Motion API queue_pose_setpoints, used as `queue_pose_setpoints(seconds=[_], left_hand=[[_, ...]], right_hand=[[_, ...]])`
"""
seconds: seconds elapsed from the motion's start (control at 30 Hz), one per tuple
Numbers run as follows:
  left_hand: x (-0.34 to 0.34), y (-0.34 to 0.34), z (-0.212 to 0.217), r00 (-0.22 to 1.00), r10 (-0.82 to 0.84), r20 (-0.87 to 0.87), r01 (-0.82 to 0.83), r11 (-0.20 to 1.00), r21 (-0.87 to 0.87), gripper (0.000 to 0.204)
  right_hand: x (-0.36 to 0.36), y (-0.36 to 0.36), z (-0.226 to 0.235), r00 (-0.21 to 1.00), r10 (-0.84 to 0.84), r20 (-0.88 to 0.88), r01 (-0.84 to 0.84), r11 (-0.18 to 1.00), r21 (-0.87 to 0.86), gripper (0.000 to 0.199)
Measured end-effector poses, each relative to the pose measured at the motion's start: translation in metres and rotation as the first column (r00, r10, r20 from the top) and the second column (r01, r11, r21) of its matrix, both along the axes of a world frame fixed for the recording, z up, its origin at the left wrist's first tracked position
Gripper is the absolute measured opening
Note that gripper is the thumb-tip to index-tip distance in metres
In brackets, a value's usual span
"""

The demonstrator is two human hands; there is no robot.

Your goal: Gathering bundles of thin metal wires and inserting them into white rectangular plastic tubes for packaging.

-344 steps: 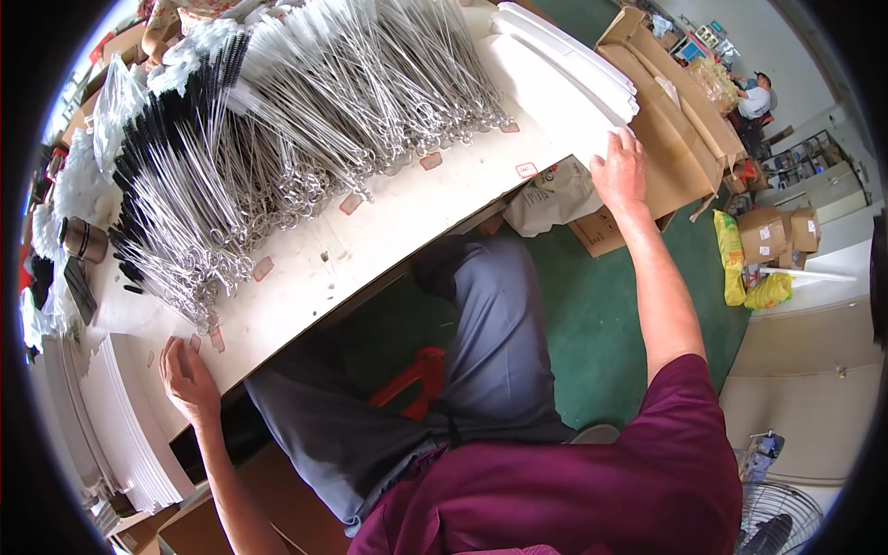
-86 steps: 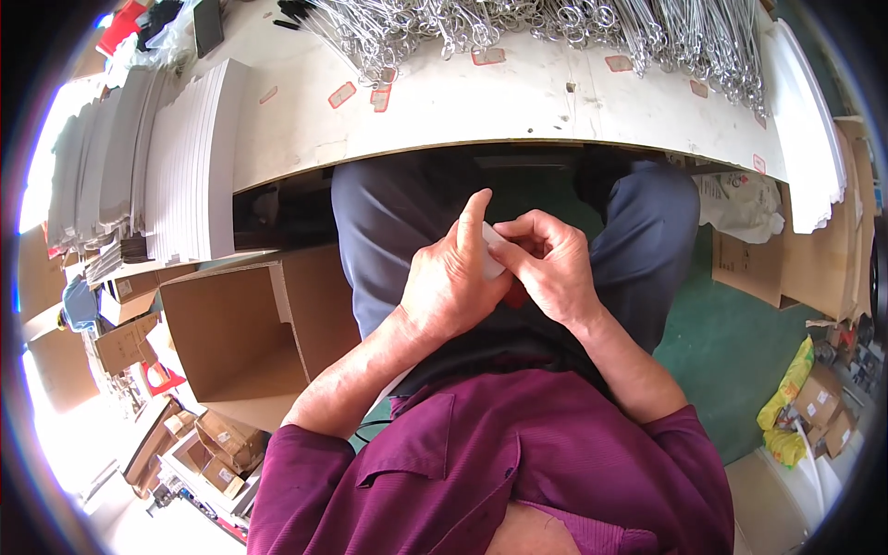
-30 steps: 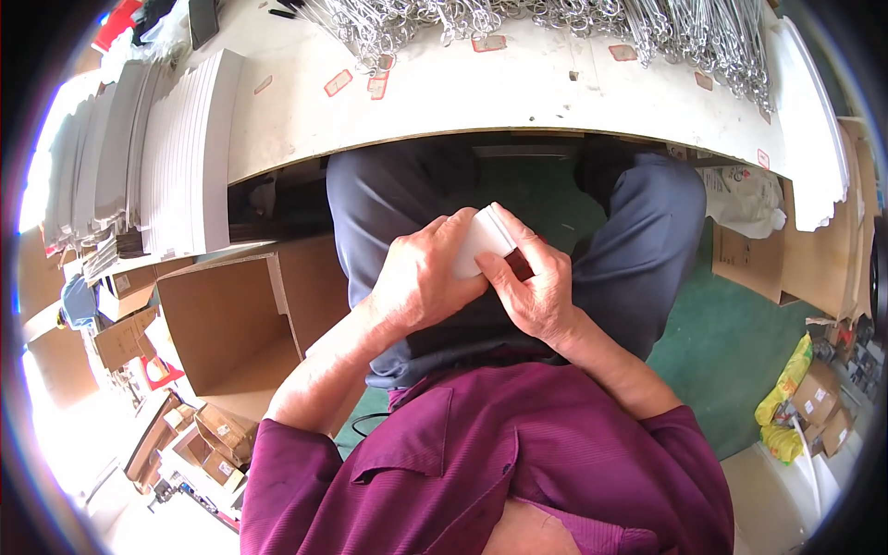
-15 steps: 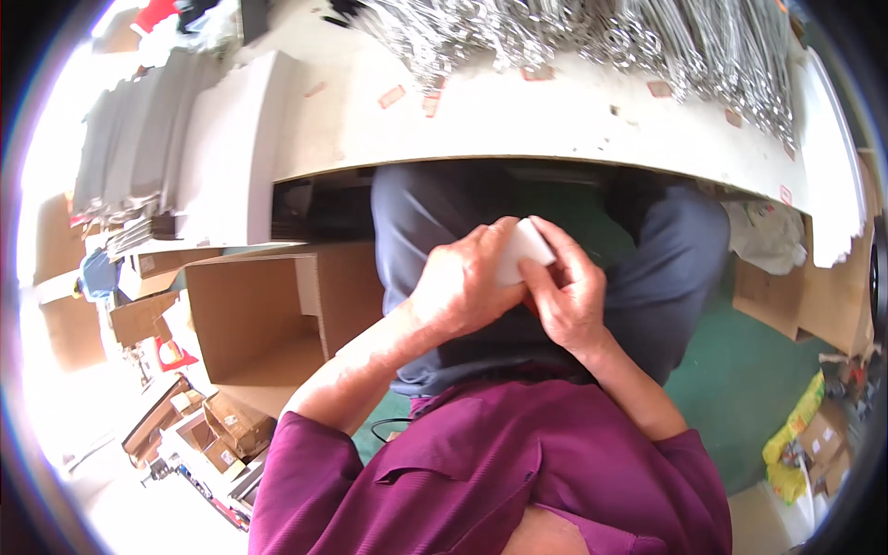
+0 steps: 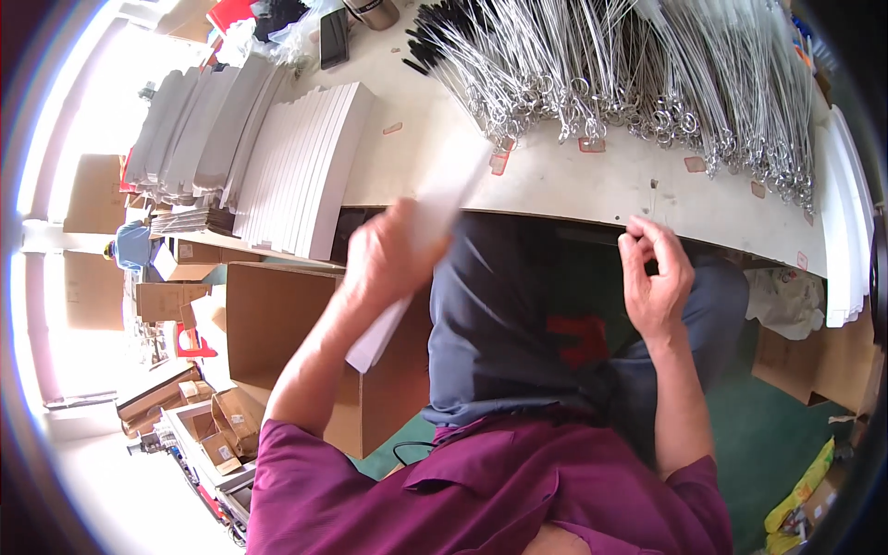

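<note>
A long, narrow white box slants across the front of the table edge, its upper part blurred by motion. My left hand is closed round the middle of it. Off to the right, my right hand hovers over my knee by the table edge. Its fingers are loosely curled, with a gap inside the thumb and nothing seen in them. To the left on the table stands a row of similar white boxes, lined up side by side.
Thin metal wires with ring ends cover the table's far right. White folded cartons, a phone and a metal cup are at the left. A large open cardboard box stands beside my left leg.
My hands have come apart. The left one has swung the white box left, while the right one has let go and moved right. The view has shifted, showing more of the table.
</note>
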State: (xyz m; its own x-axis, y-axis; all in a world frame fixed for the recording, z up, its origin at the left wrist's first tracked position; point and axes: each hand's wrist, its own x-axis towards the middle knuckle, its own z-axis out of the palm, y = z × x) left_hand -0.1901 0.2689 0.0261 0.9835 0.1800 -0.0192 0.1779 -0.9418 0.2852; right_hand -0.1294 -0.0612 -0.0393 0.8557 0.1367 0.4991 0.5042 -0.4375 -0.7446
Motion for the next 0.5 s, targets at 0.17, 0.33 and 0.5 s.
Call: queue_pose_setpoints(seconds=[0.17, 0.33, 0.5], left_hand=[[0.078, 0.053, -0.004, 0.978, 0.122, 0.167, -0.148, 0.977, 0.152, 0.058], [0.136, 0.066, -0.008, 0.972, 0.226, 0.066, -0.235, 0.937, 0.258, 0.059], [0.131, 0.023, -0.019, 0.953, -0.081, 0.291, 0.044, 0.990, 0.131, 0.045]], right_hand=[[0.039, -0.008, -0.005, 0.992, -0.074, 0.107, 0.088, 0.987, -0.134, 0.015], [0.051, -0.005, -0.014, 0.986, -0.131, 0.104, 0.151, 0.964, -0.218, 0.011], [0.051, -0.003, -0.020, 0.972, -0.136, 0.193, 0.176, 0.962, -0.206, 0.011]])
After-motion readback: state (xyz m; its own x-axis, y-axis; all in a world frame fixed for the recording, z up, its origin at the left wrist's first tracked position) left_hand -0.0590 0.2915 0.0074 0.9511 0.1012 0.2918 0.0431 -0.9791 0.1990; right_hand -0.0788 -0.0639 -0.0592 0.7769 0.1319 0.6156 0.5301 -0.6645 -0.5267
